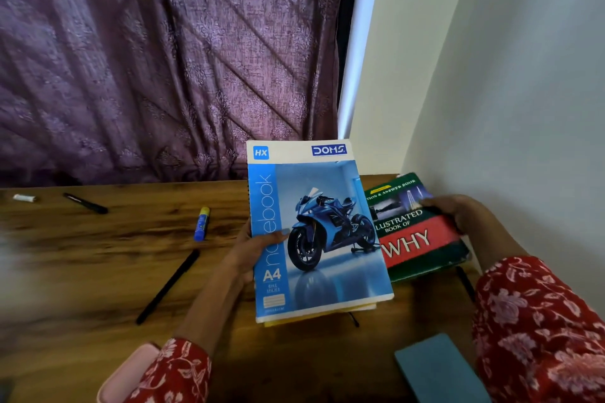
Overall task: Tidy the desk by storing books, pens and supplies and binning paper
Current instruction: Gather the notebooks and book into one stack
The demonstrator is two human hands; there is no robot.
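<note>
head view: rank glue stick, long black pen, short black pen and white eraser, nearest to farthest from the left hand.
From the left hand:
1. Long black pen, just left of it, lower on the desk.
2. Glue stick, up-left, a close second.
3. Short black pen, far left toward the curtain.
4. White eraser, at the left edge.

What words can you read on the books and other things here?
Notebook in the left hand: "HX", "DOMS", "notebook" (partly covered by a thumb), "A4".
Small print under "A4": too blurred to read.
Green and red book in the right hand: "...TION & ANSWER BOOK", "...LUSTRATED BOOK OF", "WHY".
Glue stick: label too small to read.
</note>
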